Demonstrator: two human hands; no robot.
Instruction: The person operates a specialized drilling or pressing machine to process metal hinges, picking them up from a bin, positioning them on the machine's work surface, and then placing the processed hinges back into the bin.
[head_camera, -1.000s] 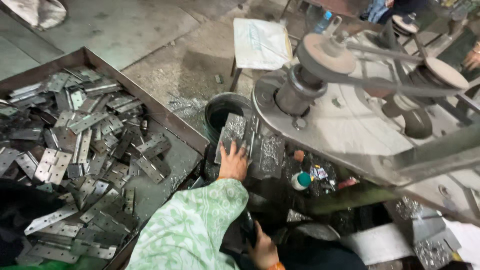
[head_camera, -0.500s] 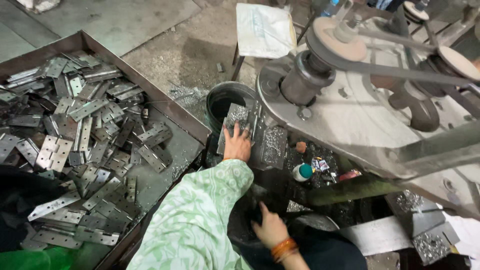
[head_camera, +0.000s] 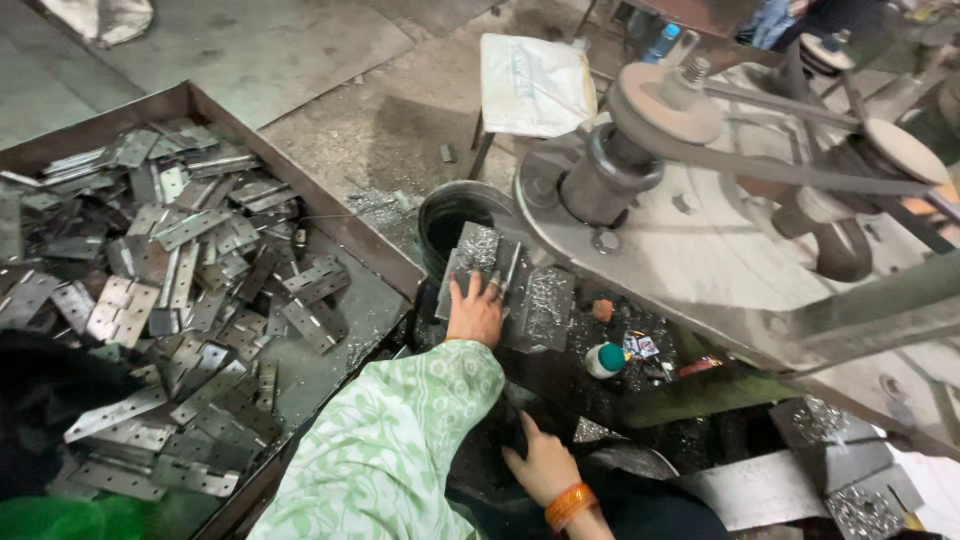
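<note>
Head view looks down on a grimy workshop floor. The left hand (head_camera: 475, 312), in a pale green patterned sleeve (head_camera: 400, 450), lies flat with fingers spread and released on a dark metal plate (head_camera: 478, 262) strewn with shiny shavings. That plate leans against the rim of a black bucket (head_camera: 450, 215), just beside the near right corner of a big rusty tray (head_camera: 345, 232). The right hand (head_camera: 540, 462), an orange bangle (head_camera: 566, 503) at its wrist, rests lower down on dark metal, fingers loosely open and gripping nothing that shows. A second shaving-covered plate (head_camera: 548, 308) lies just right of the first. Flat steel hinges (head_camera: 190, 300) are heaped across the tray. Above the plates stands a grey machine (head_camera: 700, 240) with a belt pulley (head_camera: 665, 100). A small green-topped bottle (head_camera: 605, 360) sits near the second plate.
</note>
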